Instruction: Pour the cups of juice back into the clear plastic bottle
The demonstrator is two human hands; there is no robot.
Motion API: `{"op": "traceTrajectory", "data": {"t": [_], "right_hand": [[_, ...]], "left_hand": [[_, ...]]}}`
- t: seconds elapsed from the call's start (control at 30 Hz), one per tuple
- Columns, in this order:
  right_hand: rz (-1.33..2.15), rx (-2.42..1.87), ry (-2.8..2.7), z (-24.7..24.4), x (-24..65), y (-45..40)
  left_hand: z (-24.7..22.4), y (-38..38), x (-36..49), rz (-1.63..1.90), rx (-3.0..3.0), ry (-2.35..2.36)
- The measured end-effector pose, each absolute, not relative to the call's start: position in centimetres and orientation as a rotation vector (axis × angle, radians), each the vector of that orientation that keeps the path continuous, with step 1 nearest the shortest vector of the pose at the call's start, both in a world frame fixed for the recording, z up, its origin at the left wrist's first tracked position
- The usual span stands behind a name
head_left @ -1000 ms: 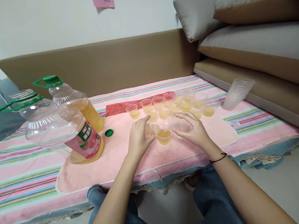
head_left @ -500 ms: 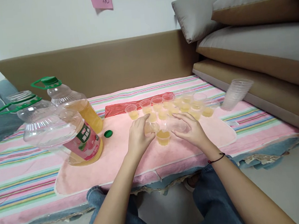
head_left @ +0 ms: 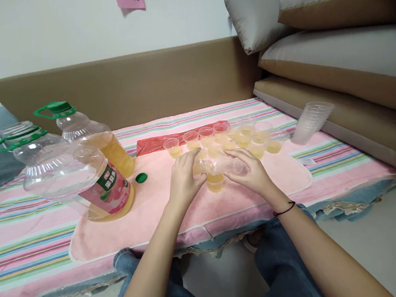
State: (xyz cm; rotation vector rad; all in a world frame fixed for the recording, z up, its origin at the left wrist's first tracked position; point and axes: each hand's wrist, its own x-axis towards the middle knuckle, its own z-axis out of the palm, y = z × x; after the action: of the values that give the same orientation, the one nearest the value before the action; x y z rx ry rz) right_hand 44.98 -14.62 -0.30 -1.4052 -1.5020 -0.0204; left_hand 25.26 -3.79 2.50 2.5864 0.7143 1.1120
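Observation:
My left hand curls around a clear plastic cup that shows some yellow juice and lies tipped to the right. My right hand grips another clear plastic cup, tipped on its side with its mouth to the left. The two rims meet or overlap; which is in front I cannot tell. Just below them, a cup of yellow juice stands upright on the pink mat. Behind my hands, several more cups with a little juice stand close together, partly hidden by my fingers.
On the left stand two large juice bottles, an uncapped one in front and a capped one behind. A green cap lies beside them. A leaning stack of cups rests at the right, by piled cushions. Red plastic lies behind the cups.
The cup in my right hand has moved slightly left, and its rim has come up to the left cup. The view has shifted a little; other things stay in place.

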Motion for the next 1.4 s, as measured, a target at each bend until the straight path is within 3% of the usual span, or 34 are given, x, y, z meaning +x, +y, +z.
{"op": "traceTrajectory", "data": {"t": [1.4], "right_hand": [[-0.004,-1.402,-1.503,-0.54,45.13,-14.62]], "left_hand": [[3.39,-4.19,25.55,1.094,2.592,0.706]]}}
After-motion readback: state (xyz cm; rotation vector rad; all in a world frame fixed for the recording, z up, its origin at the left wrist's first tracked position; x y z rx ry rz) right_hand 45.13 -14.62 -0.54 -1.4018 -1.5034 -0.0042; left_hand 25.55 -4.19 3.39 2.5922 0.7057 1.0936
